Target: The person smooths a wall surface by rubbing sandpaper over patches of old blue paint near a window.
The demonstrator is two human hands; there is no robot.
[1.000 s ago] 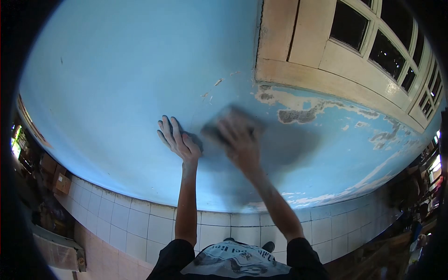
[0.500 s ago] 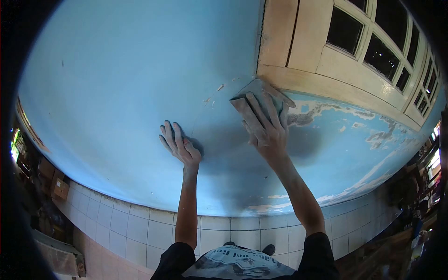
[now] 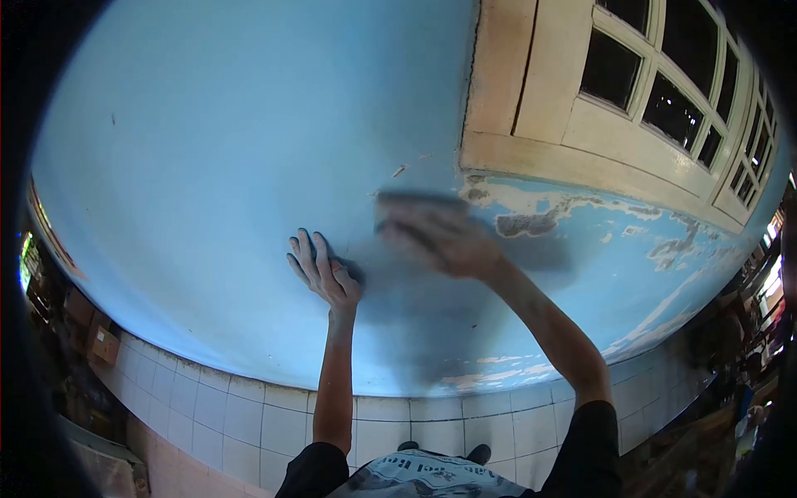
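My left hand (image 3: 322, 270) rests on the blue wall (image 3: 224, 166), fingers spread and nothing in it. Up and to the right of it, my right hand (image 3: 444, 241) is blurred by motion. It holds a grey sheet or block, perhaps abrasive (image 3: 423, 202), against the wall. The exact grip is smeared. Rough grey and white patches of peeled paint (image 3: 531, 222) lie on the wall to the right, below the window frame (image 3: 581, 162).
The paned window (image 3: 664, 91) fills the upper right. White floor tiles (image 3: 286, 419) run along the wall's foot, and the tips of two dark shoes show there. A cardboard box (image 3: 105, 344) stands at the lower left. Dark clutter lines the right edge.
My right hand has swept left and down from the window frame's corner with the grey piece, uncovering a bare patch there. My left hand stays on the wall.
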